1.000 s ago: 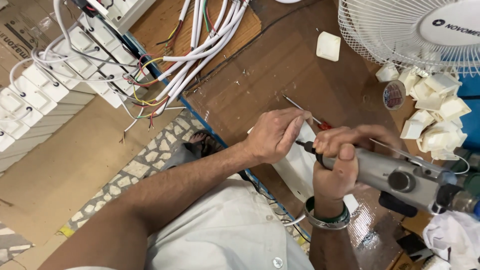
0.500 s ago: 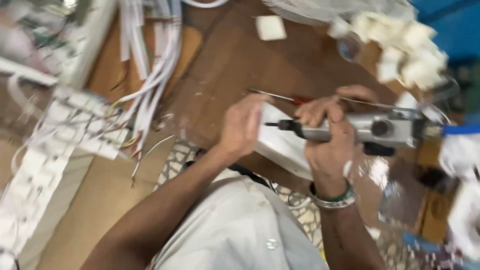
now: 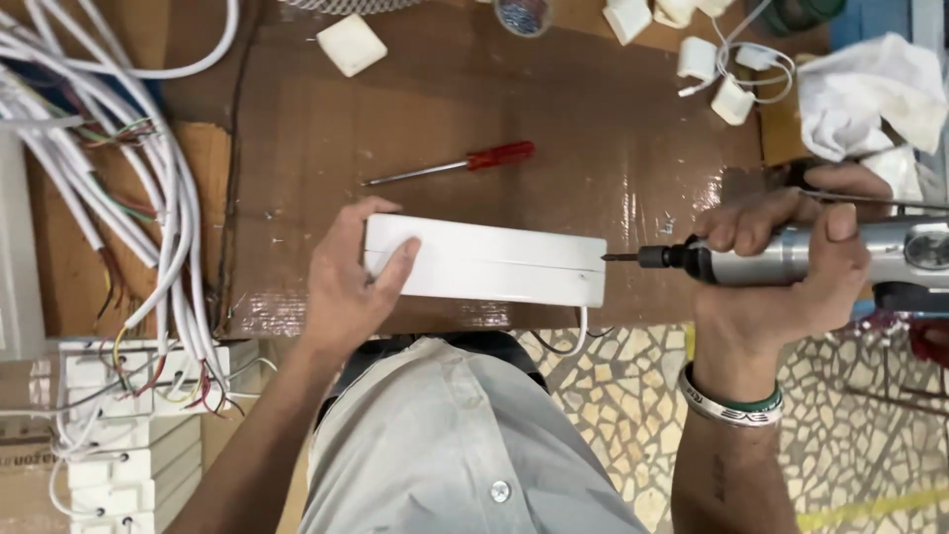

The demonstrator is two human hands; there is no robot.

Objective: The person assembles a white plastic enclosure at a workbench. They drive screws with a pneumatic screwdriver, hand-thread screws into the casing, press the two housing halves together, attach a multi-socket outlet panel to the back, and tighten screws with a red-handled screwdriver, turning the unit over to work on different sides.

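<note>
Two hands: left hand (image 3: 346,282) steadies white box (image 3: 494,262), right hand (image 3: 781,262) grips driver (image 3: 791,259).

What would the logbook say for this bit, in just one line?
left hand: steadies white box | right hand: grips electric screwdriver, bit at box end | red screwdriver: lies behind

A brown cardboard-covered workbench (image 3: 593,119) carries a red-handled screwdriver (image 3: 450,165) mid-surface, a long white plastic box (image 3: 494,262) at its near edge, and a small white square cover (image 3: 352,44) near the far edge.
</note>
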